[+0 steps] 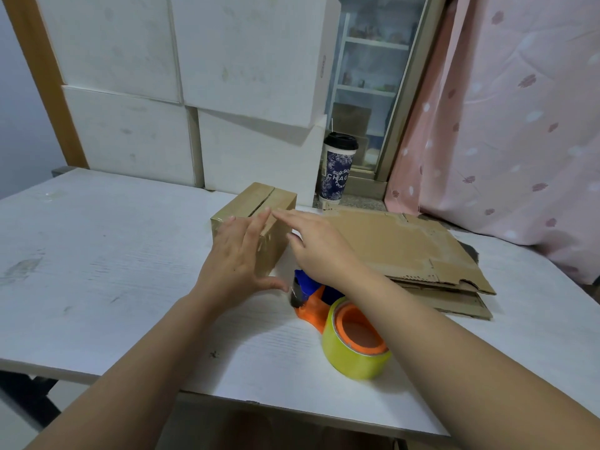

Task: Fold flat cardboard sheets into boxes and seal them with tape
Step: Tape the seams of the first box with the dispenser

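A small brown cardboard box (259, 203) stands folded on the white table (97, 254), its top flaps meeting at a slit. My left hand (240, 254) lies flat with straight fingers against the box's near end. My right hand (311, 241) reaches over from the right with fingers extended, its fingertips at the box's top edge. Under my right wrist lies an orange and blue tape dispenser (311, 303) carrying a yellowish tape roll (354, 342). A stack of flat cardboard sheets (412, 251) lies to the right.
White boxes (194, 92) are piled against the wall behind the table. A dark patterned cup with a black lid (337, 170) stands by the window sill. A pink curtain (506, 125) hangs at the right.
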A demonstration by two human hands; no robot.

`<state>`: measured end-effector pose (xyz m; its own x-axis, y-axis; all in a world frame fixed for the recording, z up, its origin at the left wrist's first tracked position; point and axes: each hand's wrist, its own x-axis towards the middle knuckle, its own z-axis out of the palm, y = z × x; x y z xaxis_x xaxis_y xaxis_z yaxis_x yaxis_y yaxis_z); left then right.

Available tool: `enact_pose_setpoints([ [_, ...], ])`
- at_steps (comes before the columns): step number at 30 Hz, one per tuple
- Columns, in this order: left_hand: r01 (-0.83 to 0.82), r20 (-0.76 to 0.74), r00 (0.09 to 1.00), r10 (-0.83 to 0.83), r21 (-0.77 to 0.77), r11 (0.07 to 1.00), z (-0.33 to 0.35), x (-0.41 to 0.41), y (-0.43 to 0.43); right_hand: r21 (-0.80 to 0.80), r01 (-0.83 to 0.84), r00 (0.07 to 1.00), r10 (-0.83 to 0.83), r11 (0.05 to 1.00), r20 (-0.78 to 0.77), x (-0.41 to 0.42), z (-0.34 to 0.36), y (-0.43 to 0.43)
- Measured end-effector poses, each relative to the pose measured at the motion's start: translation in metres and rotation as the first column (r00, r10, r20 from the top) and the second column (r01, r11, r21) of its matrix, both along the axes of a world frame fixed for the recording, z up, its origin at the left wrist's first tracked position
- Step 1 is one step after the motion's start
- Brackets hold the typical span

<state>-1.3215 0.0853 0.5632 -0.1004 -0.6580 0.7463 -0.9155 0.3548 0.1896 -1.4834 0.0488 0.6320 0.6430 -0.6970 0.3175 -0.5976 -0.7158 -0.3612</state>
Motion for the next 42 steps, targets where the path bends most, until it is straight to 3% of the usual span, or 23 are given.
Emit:
enact_pose_setpoints([
  [7, 0.089, -0.061, 0.994, -0.087, 0.035, 0.995, 0.008, 0.004, 0.005, 0.005, -0.017, 0.998, 0.016, 1.0, 0.056, 0.011, -0.008, -0.003],
  [10, 0.153, -0.153, 0.978, -0.14, 0.08, 0.985, 0.011, 0.009, 0.01, 0.012, 0.005, 0.998, -0.006, 1.0, 0.066, 0.013, -0.006, -0.007],
  [15, 0.014, -0.144, 0.99, -0.001, 0.086, 0.996, 0.015, 0.021, 0.012, -0.025, 0.033, 0.999, -0.033, 0.999, 0.006, 0.016, -0.002, -0.013],
  [17, -0.059, -0.275, 0.957, 0.092, 0.125, 0.99, 0.022, 0.024, 0.014, -0.05, 0.042, 0.999, -0.043, 0.998, -0.018, 0.017, -0.002, -0.014],
  [20, -0.035, -0.49, 0.864, 0.119, 0.177, 0.984, 0.023, 0.026, 0.017, -0.058, 0.058, 0.998, -0.06, 0.997, -0.024, 0.019, -0.002, -0.015],
  [24, -0.045, -0.438, 0.89, 0.124, 0.186, 0.982, 0.02, 0.034, 0.029, -0.019, 0.034, 0.998, -0.035, 0.999, -0.043, 0.018, 0.001, -0.014],
  [29, -0.039, -0.199, 0.976, 0.093, 0.26, 0.965, 0.016, 0.05, 0.054, -0.046, -0.038, 0.996, 0.034, 0.998, -0.083, 0.017, 0.003, -0.014],
  [32, -0.012, -0.291, 0.951, 0.107, 0.31, 0.951, 0.019, 0.053, 0.063, -0.037, -0.053, 0.992, 0.048, 0.998, -0.116, 0.017, 0.004, -0.015],
  [38, 0.03, -0.445, 0.895, 0.044, 0.156, 0.987, 0.019, 0.057, 0.059, 0.055, -0.093, 0.978, 0.101, 0.994, -0.183, 0.016, 0.015, -0.015],
  [42, 0.118, -0.553, 0.833, 0.001, 0.18, 0.977, 0.023, 0.063, 0.057, 0.075, -0.094, 0.987, 0.103, 0.993, -0.121, 0.017, 0.013, -0.016],
])
